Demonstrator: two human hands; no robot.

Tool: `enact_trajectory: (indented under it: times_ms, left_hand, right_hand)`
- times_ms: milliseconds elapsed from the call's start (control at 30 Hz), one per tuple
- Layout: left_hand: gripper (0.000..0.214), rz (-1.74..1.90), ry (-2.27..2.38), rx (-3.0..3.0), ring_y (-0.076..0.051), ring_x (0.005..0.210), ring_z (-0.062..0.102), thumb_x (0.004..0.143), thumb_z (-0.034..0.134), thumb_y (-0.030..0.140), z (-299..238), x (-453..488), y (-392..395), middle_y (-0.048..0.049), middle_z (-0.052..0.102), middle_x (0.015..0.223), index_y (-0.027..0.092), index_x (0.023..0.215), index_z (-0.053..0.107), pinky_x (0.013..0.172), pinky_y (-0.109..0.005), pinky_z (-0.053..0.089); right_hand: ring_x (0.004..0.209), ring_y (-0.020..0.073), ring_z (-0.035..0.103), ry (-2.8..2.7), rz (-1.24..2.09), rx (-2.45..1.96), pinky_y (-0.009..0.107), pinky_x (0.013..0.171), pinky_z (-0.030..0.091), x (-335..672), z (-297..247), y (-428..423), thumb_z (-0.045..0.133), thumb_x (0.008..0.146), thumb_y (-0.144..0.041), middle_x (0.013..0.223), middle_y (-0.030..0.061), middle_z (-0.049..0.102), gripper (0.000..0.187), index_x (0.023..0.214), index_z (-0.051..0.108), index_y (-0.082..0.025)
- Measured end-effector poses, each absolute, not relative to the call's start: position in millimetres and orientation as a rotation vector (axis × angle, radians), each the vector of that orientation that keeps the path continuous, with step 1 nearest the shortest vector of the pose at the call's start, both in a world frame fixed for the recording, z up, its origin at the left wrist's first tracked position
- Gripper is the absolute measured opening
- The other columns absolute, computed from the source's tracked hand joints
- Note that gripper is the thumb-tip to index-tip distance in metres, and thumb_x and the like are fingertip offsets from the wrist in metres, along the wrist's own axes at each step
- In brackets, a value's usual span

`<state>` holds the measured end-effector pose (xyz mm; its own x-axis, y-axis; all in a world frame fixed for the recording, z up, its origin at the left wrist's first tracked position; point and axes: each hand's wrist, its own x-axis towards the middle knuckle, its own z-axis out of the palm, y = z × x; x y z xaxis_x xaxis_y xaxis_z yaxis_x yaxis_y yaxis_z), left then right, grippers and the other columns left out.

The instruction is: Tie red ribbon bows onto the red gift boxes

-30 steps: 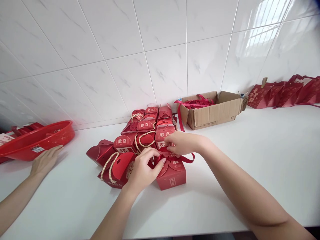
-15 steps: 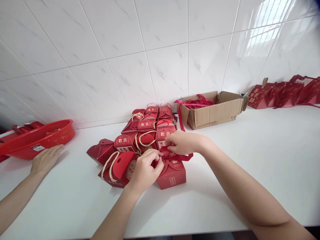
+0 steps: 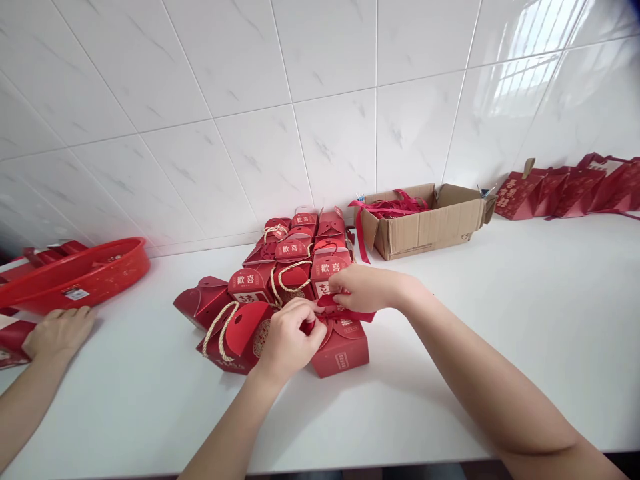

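Note:
A red gift box [image 3: 340,353] with rounded top flaps stands before me on the white table. Across its top runs a red ribbon [image 3: 357,315]. My left hand [image 3: 295,333] is closed at the left of the box top, pinching the ribbon between thumb and fingers. My right hand [image 3: 357,287] pinches another part of the ribbon just behind, over the box. The fingertips partly hide the ribbon where it crosses. Left of my left hand stands a red box with a cream rope handle [image 3: 237,337].
More red boxes [image 3: 293,250] stand packed behind. A cardboard box [image 3: 425,230] of red ribbons sits by the tiled wall. Red packages [image 3: 555,190] line the far right. At left, another person's hand [image 3: 60,333] rests near a red plastic basin [image 3: 100,277] and a red box [image 3: 14,343].
The ribbon loop at the right of the box has drawn in and shortened. The box has shifted slightly left. The other person's hand has moved left, beside a red box.

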<state>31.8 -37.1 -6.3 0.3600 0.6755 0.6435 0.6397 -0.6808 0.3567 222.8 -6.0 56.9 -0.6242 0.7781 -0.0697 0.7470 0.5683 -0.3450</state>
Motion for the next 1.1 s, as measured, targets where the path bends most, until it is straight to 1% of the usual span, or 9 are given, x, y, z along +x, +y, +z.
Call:
enact_trajectory:
  times_ms: [200, 333, 467, 533, 667, 733, 900, 1033, 1100]
  left_hand:
    - [0.027, 1.283, 1.222, 2.536, -0.016, 0.074, 0.067, 0.070, 0.047, 0.004, -7.7, 31.3, -38.0, -0.0035, 0.066, 0.070, 0.022, 0.058, 0.029, 0.057, -0.024, 0.049]
    - [0.025, 1.253, 1.218, 2.487, -0.017, 0.078, 0.067, 0.071, 0.047, 0.005, -6.4, 28.6, -38.1, -0.0040, 0.068, 0.076, 0.021, 0.059, 0.032, 0.060, -0.024, 0.050]
    - [0.025, 1.236, 1.190, 2.432, -0.018, 0.082, 0.067, 0.073, 0.049, 0.008, -5.1, 26.2, -37.4, -0.0044, 0.070, 0.081, 0.021, 0.059, 0.034, 0.067, -0.027, 0.052]
    - [0.025, 1.234, 1.167, 2.416, -0.018, 0.083, 0.067, 0.073, 0.049, 0.008, -4.7, 25.7, -37.2, -0.0047, 0.070, 0.082, 0.021, 0.059, 0.034, 0.069, -0.028, 0.053]
    - [0.027, 1.236, 1.129, 2.393, -0.019, 0.083, 0.068, 0.072, 0.049, 0.007, -4.9, 25.2, -36.7, -0.0052, 0.071, 0.080, 0.021, 0.056, 0.032, 0.071, -0.030, 0.054]
    - [0.028, 1.236, 1.120, 2.387, -0.019, 0.084, 0.068, 0.071, 0.049, 0.006, -5.3, 24.9, -36.5, -0.0056, 0.070, 0.080, 0.021, 0.055, 0.032, 0.071, -0.030, 0.054]
    - [0.027, 1.216, 1.113, 2.396, -0.020, 0.085, 0.068, 0.070, 0.048, 0.005, -6.1, 24.3, -35.4, -0.0057, 0.069, 0.077, 0.021, 0.054, 0.033, 0.070, -0.030, 0.054]
    - [0.028, 1.196, 1.105, 2.406, -0.020, 0.086, 0.068, 0.068, 0.048, 0.005, -5.4, 23.8, -34.3, -0.0060, 0.069, 0.076, 0.021, 0.052, 0.032, 0.070, -0.030, 0.055]
    - [0.028, 1.179, 1.103, 2.404, -0.021, 0.086, 0.068, 0.068, 0.049, 0.005, -5.0, 23.6, -34.2, -0.0066, 0.070, 0.077, 0.021, 0.052, 0.032, 0.070, -0.031, 0.055]
  right_hand:
    - [0.055, 0.0120, 0.042, -2.679, 0.528, -1.367, 0.025, 0.048, 0.028, 220.7, 59.8, -8.7, 0.043, 0.082, -0.021, 0.067, 0.0014, 0.052, 0.016, 0.067, 0.040, -0.019]
    - [0.055, 0.0119, 0.040, -2.659, 0.524, -1.392, 0.025, 0.047, 0.027, 220.7, 60.1, -9.4, 0.043, 0.082, -0.021, 0.066, 0.0008, 0.050, 0.016, 0.066, 0.039, -0.019]
    - [0.055, 0.0109, 0.039, -2.595, 0.534, -1.338, 0.024, 0.048, 0.028, 229.6, 63.3, -6.8, 0.042, 0.083, -0.021, 0.065, -0.0007, 0.048, 0.016, 0.067, 0.038, -0.019]
    - [0.057, 0.0102, 0.041, -2.554, 0.645, -1.209, 0.023, 0.052, 0.031, 238.9, 69.3, -7.0, 0.043, 0.084, -0.022, 0.065, -0.0016, 0.048, 0.017, 0.069, 0.039, -0.018]
    - [0.056, 0.0099, 0.048, -2.387, 1.051, -1.009, 0.023, 0.057, 0.039, 263.7, 84.2, -11.7, 0.045, 0.088, -0.031, 0.061, -0.0040, 0.046, 0.016, 0.078, 0.044, -0.018]
    - [0.055, 0.0102, 0.049, -2.312, 1.106, -1.074, 0.024, 0.058, 0.040, 275.8, 87.9, -12.8, 0.046, 0.087, -0.033, 0.060, -0.0045, 0.046, 0.017, 0.079, 0.045, -0.019]
    - [0.061, 0.0144, 0.055, -2.351, 1.078, -1.439, 0.028, 0.064, 0.037, 295.1, 78.9, 0.7, 0.053, 0.080, -0.033, 0.056, -0.0021, 0.055, 0.017, 0.072, 0.049, -0.019]
    - [0.062, 0.0143, 0.060, -2.344, 1.358, -1.429, 0.031, 0.080, 0.039, 303.1, 61.0, 21.4, 0.057, 0.077, -0.033, 0.051, -0.0055, 0.052, 0.015, 0.075, 0.053, -0.019]
    - [0.059, 0.0138, 0.060, -2.299, 1.516, -1.377, 0.032, 0.081, 0.040, 307.2, 52.4, 29.6, 0.059, 0.075, -0.033, 0.050, -0.0064, 0.051, 0.017, 0.074, 0.052, -0.018]
